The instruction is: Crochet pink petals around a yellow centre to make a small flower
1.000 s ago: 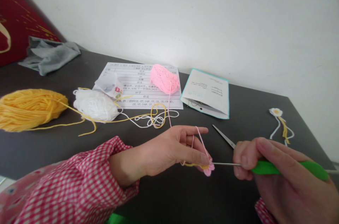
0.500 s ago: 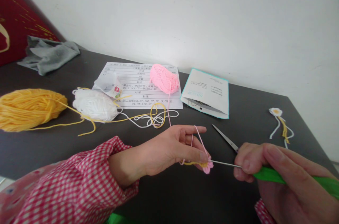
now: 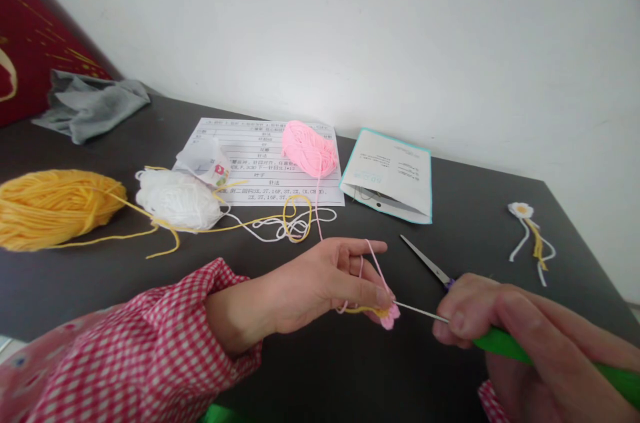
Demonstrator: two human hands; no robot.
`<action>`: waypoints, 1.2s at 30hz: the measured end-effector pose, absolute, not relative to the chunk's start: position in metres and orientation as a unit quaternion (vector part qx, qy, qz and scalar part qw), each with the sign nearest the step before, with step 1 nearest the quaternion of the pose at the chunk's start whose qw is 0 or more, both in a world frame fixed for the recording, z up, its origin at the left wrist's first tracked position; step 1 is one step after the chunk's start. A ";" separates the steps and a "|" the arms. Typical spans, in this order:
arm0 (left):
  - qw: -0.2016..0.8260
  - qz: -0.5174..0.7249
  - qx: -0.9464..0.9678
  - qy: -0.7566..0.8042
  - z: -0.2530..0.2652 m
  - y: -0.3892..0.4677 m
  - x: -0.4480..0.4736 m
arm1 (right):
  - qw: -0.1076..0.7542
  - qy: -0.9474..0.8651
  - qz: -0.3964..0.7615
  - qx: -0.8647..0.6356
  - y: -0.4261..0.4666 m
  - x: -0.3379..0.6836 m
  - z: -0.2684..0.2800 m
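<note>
My left hand [image 3: 333, 283] pinches a small crocheted flower [image 3: 390, 317], pink at the petals and yellow inside, between thumb and fingers. Pink yarn passes over its stretched index finger and runs back to the pink yarn ball [image 3: 310, 148]. My right hand [image 3: 530, 336] is closed round the green handle of a crochet hook [image 3: 505, 345]. The hook's thin metal shaft reaches left to the flower's edge, where its tip is hidden in the stitches. Behind my right hand lie scissors [image 3: 425, 259], with their handles mostly covered by it.
At left are a yellow yarn ball [image 3: 60, 209], a white yarn ball [image 3: 177, 199] and a grey cloth [image 3: 95, 106]. A printed sheet [image 3: 260, 193] lies under the pink ball. Beside it is a white pouch [image 3: 390, 173]. A finished white flower [image 3: 521, 210] rests at right.
My right hand and the hook have shifted slightly left and tilted a little, showing some of the scissors' purple handle. My left hand keeps its hold on the flower.
</note>
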State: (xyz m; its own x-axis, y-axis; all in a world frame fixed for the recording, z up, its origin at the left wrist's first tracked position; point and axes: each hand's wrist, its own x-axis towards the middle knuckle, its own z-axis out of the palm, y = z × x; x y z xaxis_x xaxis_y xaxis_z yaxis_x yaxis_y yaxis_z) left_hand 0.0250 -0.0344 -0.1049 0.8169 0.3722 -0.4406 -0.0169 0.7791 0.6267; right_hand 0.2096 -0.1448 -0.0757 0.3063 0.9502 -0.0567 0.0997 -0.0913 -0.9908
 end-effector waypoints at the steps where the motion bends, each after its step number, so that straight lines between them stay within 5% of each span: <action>1: 0.903 0.106 0.311 0.278 -0.105 -0.034 0.025 | 0.534 -0.412 0.429 -0.600 -0.140 0.209 -0.075; 16: 0.963 0.103 0.186 0.163 -0.116 -0.037 0.024 | 0.502 -0.181 0.651 -0.540 -0.107 0.208 -0.086; 27: 0.956 0.133 0.194 0.176 -0.113 -0.038 0.025 | 0.501 -0.101 0.703 -0.496 -0.108 0.208 -0.096; 36: 0.931 0.240 0.164 0.220 -0.107 -0.038 0.027 | 0.605 -0.303 0.528 -0.513 -0.114 0.199 -0.091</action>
State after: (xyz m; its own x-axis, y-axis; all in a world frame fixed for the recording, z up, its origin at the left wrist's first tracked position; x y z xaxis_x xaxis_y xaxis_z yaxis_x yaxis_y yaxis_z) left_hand 0.0266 -0.0381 -0.1068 0.7872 0.5201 -0.3314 -0.3751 0.8303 0.4122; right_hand 0.1986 -0.1138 -0.0908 0.2573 0.9504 -0.1746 -0.3281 -0.0840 -0.9409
